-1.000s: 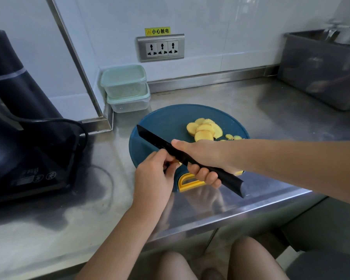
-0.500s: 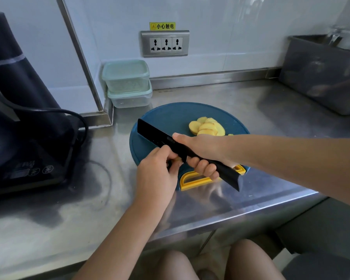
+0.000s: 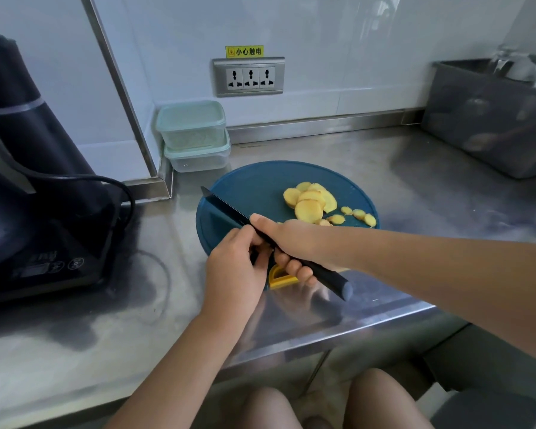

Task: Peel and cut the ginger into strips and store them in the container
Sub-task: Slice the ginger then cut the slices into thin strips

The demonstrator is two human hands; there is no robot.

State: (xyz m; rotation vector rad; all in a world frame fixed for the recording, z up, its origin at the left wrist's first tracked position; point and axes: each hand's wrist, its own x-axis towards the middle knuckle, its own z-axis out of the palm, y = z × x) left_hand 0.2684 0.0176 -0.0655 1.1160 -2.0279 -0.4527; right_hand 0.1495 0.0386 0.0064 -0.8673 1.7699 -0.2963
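Right hand [image 3: 291,241] grips knife [image 3: 225,207]; left hand [image 3: 232,267] seemingly curled.

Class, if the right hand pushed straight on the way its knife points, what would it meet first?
The knife in the right hand aims past the board's rim at the lower container, probably; depth is unclear.

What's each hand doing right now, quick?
Left hand: curled beside the knife; what it holds is hidden.
Right hand: closed, gripping the knife's handle.
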